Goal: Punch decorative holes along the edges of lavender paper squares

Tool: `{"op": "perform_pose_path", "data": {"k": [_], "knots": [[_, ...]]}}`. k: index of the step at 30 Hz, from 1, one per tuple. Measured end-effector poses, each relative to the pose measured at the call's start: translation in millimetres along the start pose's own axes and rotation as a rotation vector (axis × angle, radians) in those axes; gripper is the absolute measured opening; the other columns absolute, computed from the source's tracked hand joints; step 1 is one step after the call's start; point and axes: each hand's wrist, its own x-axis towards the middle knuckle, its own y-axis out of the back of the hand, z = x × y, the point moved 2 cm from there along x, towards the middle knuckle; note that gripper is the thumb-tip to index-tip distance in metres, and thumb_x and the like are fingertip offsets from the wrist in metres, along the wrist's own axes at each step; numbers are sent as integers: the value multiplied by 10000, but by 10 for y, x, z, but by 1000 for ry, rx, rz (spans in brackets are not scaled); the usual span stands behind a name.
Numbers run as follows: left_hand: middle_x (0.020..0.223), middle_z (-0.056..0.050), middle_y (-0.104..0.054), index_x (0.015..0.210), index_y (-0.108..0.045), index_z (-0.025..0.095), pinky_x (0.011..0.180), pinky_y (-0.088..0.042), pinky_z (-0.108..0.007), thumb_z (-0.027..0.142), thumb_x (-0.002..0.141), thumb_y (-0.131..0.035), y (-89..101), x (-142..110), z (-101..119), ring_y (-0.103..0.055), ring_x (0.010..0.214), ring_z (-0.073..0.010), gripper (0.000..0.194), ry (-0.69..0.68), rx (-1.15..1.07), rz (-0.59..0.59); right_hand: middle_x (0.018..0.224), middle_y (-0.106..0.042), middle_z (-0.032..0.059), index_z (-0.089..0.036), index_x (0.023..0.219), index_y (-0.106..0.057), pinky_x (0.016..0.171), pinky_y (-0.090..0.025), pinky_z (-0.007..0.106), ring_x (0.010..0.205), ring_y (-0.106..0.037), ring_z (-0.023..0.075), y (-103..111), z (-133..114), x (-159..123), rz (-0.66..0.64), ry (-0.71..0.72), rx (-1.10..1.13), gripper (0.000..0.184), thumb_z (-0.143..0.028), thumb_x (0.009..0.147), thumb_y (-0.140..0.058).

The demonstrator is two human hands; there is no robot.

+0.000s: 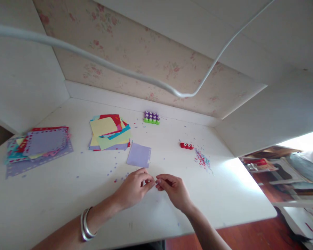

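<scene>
Fingertips nearly meeting, my left hand and my right hand are both pinched closed just above the white table. Anything between the fingers is too small or hidden to make out. Just beyond my left hand lies a purple sheet of paper, with small holes punched along its right edge. Tiny purple paper dots are scattered to the left of that sheet and close to my left hand. A small red bit rests beside them.
A stack of coloured paper and a pile of hole-edged sheets lie on the left. Purple and green small blocks with white tops stand at the back. Right are similar red blocks and red and blue confetti. A white cable hangs across above.
</scene>
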Motion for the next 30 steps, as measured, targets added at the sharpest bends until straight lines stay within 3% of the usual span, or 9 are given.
{"op": "perform_pose_path", "data": {"k": [4,8,11,14,19,23,26,28,30], "knots": [[866,-25,-626,882,-654,219,710,-446,-249,288,958,-463,80,14,-44,-602,771,-143,217,-48,213,106,789,-744,69,-180,954,-734,703,-571,356,708,-697,205,514,160,125,237,27,-92,347,-479,789,-674],[939,-46,-632,951,-638,223,815,-452,-295,263,961,-437,256,67,-158,-616,881,-179,205,-80,480,279,835,-756,86,-170,1016,-717,739,-571,376,778,-714,235,1446,302,288,635,44,-456,424,-519,813,-587],[986,-61,-631,973,-633,221,842,-461,-327,278,950,-457,381,113,-274,-613,933,-213,187,-46,608,387,906,-755,104,-211,1028,-725,818,-525,448,860,-695,284,2030,332,346,748,-2,-623,359,-460,835,-552],[1024,-81,-623,1014,-625,206,867,-458,-354,295,947,-456,448,135,-364,-602,964,-241,203,-5,731,434,970,-752,93,-253,976,-744,866,-485,451,925,-677,299,2321,287,390,741,-16,-732,279,-373,832,-536],[1059,-128,-606,1140,-591,165,832,-457,-390,356,933,-471,442,121,-381,-578,947,-281,306,98,915,412,1040,-736,103,-234,1115,-695,846,-490,398,948,-679,269,2426,139,486,710,-7,-803,350,-307,869,-457],[1087,-152,-610,1170,-580,151,802,-448,-422,402,911,-508,402,107,-334,-555,970,-318,367,117,946,365,873,-756,82,-209,1296,-557,776,-512,364,797,-701,221,2328,-36,634,679,-5,-804,441,-363,942,-343],[1129,-150,-615,1163,-583,163,847,-440,-427,365,891,-550,396,110,-349,-548,1018,-317,340,95,874,354,963,-746,87,-211,1331,-513,784,-520,364,794,-696,202,2035,-191,850,600,114,-808,444,-328,950,-318],[1144,-141,-620,1171,-577,168,886,-433,-431,324,878,-572,409,118,-397,-548,1049,-312,332,88,807,358,1236,-649,115,-207,1306,-542,876,-506,382,962,-674,207,1730,-290,1048,503,289,-819,434,-268,929,-336],[1164,-134,-621,1193,-561,174,912,-428,-432,289,853,-606,427,132,-464,-550,1072,-307,362,86,725,360,1342,-575,107,-208,1280,-576,986,-457,409,1124,-609,225,1391,-356,1284,360,394,-849,420,-271,923,-364]]}}
